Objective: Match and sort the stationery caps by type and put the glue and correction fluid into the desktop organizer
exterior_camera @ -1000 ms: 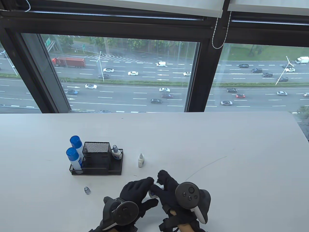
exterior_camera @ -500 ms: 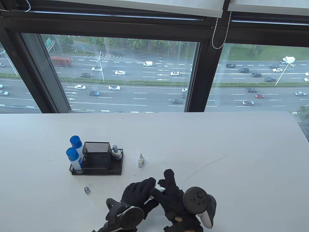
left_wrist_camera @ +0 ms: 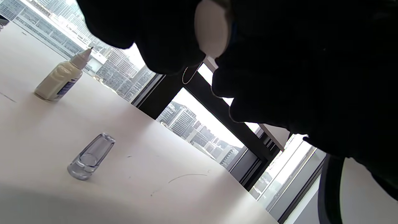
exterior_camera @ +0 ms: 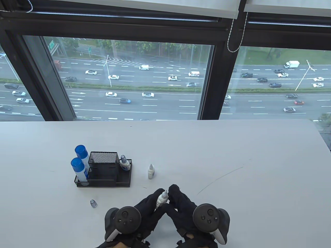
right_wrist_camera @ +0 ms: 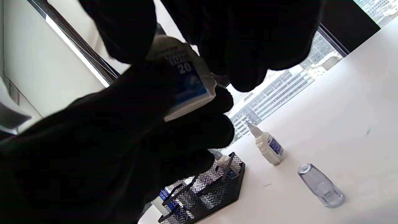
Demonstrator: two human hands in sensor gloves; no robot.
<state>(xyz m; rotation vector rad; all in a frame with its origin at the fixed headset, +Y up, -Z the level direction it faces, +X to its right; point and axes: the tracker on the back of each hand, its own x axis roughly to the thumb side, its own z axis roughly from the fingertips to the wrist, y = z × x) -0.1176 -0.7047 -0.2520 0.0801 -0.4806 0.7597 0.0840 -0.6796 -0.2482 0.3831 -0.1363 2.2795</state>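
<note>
1. Left hand (exterior_camera: 144,206): grip curled round a small white bottle (exterior_camera: 162,198), held off the bench (exterior_camera: 232,155) near its front edge, nozzle up and tilted away.
2. Right hand (exterior_camera: 181,204): fingertips at the bottle's top; grip closed there, but whether pinching the nozzle or only touching cannot be told.
3. Seen in the right wrist view: blue label on the bottle, black glove wrapped round the body.
4. Just beyond the hands: a second white bottle (exterior_camera: 151,171), uncapped, upright on the bench, apart from both hands.
5. Left of that bottle: black mesh organizer (exterior_camera: 103,178), on the bench.
6. In the organizer's right compartment: one capped bottle (exterior_camera: 124,163), upright.
7. In the organizer's left end: two glue sticks (exterior_camera: 79,168) with blue caps, upright, one behind the other.
8. In front of the organizer, left of the left hand: a clear cap (exterior_camera: 93,203), standing alone on the bench, touching nothing.
9. Beyond the bench: a window (exterior_camera: 129,77) over a road with traffic.
</note>
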